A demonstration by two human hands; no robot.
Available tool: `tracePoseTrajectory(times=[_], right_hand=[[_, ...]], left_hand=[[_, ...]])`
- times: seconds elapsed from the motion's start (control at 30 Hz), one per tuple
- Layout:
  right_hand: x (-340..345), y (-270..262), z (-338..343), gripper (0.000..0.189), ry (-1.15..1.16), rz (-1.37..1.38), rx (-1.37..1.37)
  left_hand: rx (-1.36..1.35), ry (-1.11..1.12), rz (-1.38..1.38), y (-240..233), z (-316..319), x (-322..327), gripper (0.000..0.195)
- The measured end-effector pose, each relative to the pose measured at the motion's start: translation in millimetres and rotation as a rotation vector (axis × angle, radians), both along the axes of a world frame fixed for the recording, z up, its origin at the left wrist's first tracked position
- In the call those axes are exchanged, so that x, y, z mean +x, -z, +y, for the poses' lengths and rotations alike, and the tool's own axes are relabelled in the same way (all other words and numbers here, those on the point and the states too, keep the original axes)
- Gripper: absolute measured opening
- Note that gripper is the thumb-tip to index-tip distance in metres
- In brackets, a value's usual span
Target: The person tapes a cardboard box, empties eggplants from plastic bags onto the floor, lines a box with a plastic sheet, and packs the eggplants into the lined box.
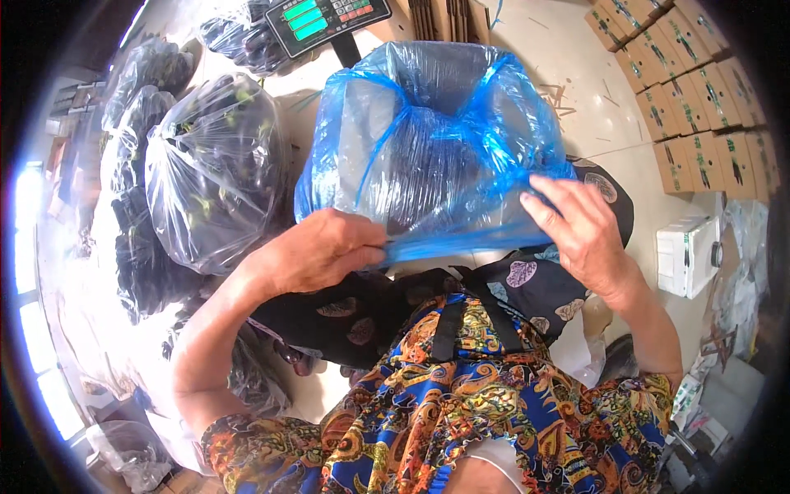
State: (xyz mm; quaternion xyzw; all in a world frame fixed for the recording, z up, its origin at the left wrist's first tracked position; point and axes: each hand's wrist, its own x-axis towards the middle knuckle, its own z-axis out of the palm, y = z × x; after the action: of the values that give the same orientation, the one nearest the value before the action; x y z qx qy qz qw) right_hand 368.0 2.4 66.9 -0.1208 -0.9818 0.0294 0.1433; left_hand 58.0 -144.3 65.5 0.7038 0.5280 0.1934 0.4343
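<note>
A large translucent blue plastic bag (432, 154) lies before me around a boxy load; its contents are dark and hard to make out. My left hand (336, 250) pinches the near left part of the bag's edge between thumb and fingers. At the near right, my right hand (571, 228) grips the blue film with thumb and fingertips. Between the hands the edge is stretched into a gathered band. Just beyond the bag stands a digital scale display (308, 25) with lit green readouts.
A clear plastic bag (219, 173) of dark produce with green parts stands at the left, beside more filled bags (148, 247). Stacked cardboard boxes (697, 99) line the upper right. A white box (685, 256) sits on the floor at the right, and flattened cardboard (441, 18) stands behind the bag.
</note>
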Motion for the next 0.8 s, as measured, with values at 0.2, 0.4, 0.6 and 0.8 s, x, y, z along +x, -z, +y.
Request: tracePoseTrajectory(times=[0.2, 0.4, 0.6, 0.8], right_hand=[[25, 23, -40, 0.009, -0.177, -0.208, -0.217], [54, 95, -46, 0.029, 0.01, -0.502, -0.152], [50, 139, -51, 0.035, -0.018, -0.784, -0.091], [30, 55, -48, 0.031, -0.075, -0.757, -0.352]], left_hand=[[-0.193, 0.483, 0.202, 33, -7, 1, 0.023], [-0.414, 0.335, 0.383, 65, 27, -42, 0.026], [-0.756, -0.293, -0.072, 84, 40, -97, 0.053], [-0.645, -0.46, -0.353, 131, 36, -98, 0.043]])
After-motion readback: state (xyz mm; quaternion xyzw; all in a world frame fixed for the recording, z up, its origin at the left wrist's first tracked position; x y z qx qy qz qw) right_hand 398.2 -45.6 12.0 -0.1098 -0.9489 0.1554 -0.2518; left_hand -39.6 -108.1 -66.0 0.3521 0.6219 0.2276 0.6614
